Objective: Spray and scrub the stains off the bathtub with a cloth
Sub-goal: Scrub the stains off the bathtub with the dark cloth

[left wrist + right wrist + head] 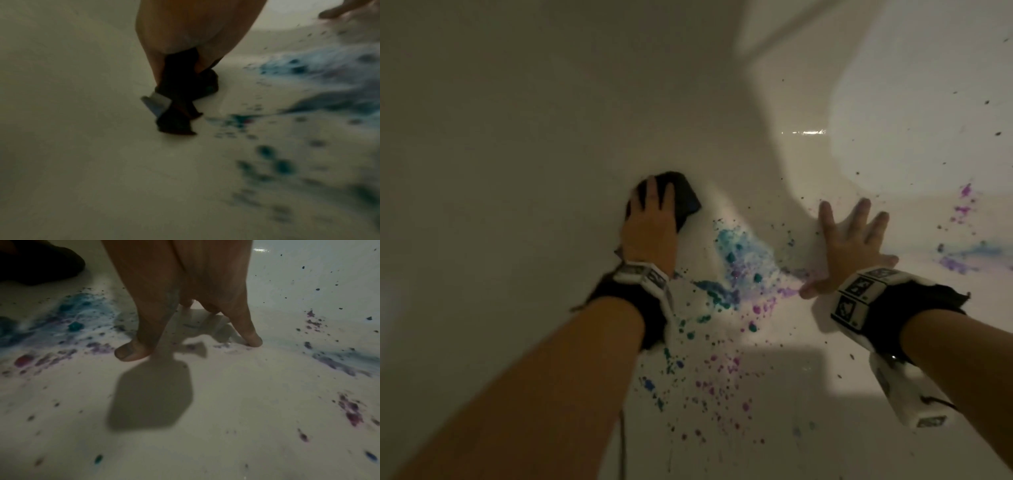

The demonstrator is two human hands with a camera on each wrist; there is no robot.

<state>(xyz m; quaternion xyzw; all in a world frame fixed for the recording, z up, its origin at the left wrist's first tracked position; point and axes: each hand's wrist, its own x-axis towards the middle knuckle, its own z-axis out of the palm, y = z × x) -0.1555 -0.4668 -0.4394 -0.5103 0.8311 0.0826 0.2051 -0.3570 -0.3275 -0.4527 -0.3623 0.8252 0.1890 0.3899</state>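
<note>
Left hand (650,222) clamps down on the dark cloth (685,195), fingers curled over the wad, pressing it where the tub (517,137) floor curves up into the wall. It looks set for a scrubbing stroke. Right hand (852,246) holds nothing: fingers splayed, flat on the tub floor, likely bracing the lean. Between the two, blue and purple stains (743,260) lie smeared just beside the cloth, not yet cleaned.

White bathtub (517,137), stains (743,260), dark cloth (685,197)
</note>
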